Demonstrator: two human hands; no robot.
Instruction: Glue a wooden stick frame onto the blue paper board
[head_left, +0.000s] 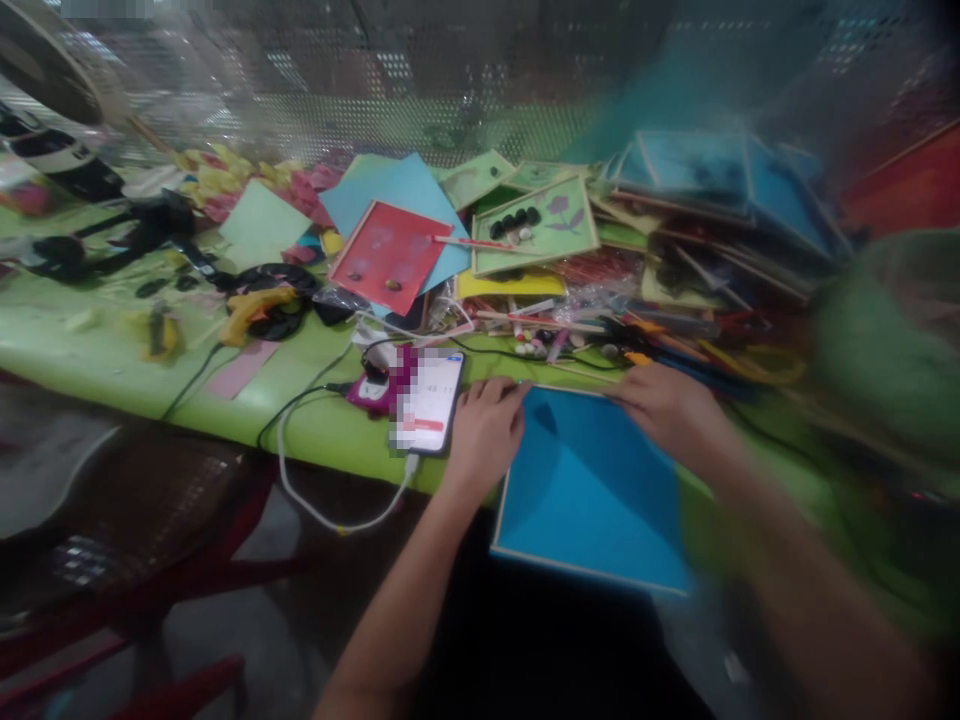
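Two bare hands work the far edge of a blue panel

The blue panel [592, 490] lies in front of my fingertips, its far edge over the green table [97, 340] and its near part reaching out past the table's rim. A pale border [589, 570] runs along the side nearest me, and another climbs the left side toward the left hand [487, 420]. That hand sits at the far left corner, fingers bent and close together. The right hand [675, 415] comes in at the far right, thumb and fingers drawn narrow at the edge. Blur keeps me from telling whether either set of fingertips grips the edge or only presses on it.

I judge the step in hand to be aligning or pressing that far edge. Any further move there calls for light, even pressure at both corners, so the sheet neither slides nor buckles.

Just left of the left fingers lies a lit phone [433, 405], with a white cable [322, 518] looping below it. Beyond the fingers are a red panel [390, 250], a green framed panel [555, 235] and, farther right, a blue stack [690, 165].
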